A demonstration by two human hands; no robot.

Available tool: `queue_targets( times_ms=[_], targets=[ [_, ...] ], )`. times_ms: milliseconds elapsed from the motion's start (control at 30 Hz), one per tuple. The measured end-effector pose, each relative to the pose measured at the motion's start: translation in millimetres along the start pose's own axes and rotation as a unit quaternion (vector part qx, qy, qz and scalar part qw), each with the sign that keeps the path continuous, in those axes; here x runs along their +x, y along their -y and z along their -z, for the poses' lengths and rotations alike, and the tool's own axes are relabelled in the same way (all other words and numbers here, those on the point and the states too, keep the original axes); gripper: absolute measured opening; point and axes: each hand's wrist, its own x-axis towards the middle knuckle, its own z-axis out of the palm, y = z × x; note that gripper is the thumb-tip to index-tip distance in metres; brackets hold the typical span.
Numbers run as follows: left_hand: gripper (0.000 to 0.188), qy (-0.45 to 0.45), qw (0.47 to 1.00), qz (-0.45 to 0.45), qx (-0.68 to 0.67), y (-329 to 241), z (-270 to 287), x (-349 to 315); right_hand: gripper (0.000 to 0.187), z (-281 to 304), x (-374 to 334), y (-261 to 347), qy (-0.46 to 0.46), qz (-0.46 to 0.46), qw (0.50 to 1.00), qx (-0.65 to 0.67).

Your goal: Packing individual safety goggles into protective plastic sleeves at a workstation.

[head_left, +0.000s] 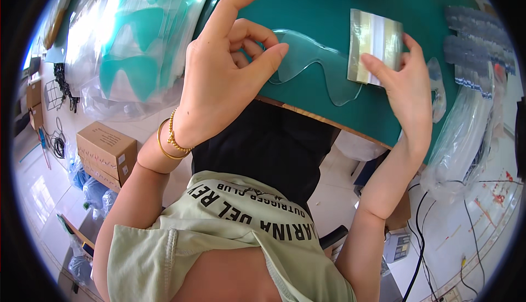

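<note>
A clear curved goggle lens [315,61] with a nose notch lies on the green table. Over its left end hovers my left hand [230,64], index finger raised, the other fingers curled, thumb apart from the index. I see nothing held in it; whether it touches the lens I cannot tell. In my right hand [402,75] is a flat rectangular pad [361,44], pale yellow with a white band and shiny clear surface, gripped with the thumb on top and the fingers mostly hidden behind. It is just right of the lens.
Film-covered lens sheets [129,77] are piled at the left. Another clear lens [436,91] lies right of my right hand. Stacked dark bundles [474,50] and plastic bags [455,132] sit farther right. Cardboard boxes [107,148] and cables [422,220] are on the floor below the wooden table edge [323,117].
</note>
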Motion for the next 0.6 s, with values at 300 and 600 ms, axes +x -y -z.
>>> queue_targets(
  times_ms=[300, 600],
  targets=[
    [0.066, -0.009, 0.999, 0.005, -0.038, 1, -1, -5, 0.035, -24, -29, 13, 0.002, 0.024, 0.99, 0.142],
    [0.06, 0.005, 0.998, 0.033, 0.056, 9, 9, -9, 0.041, -49, -16, 40, 0.048, 0.084, 0.986, 0.136]
  ],
)
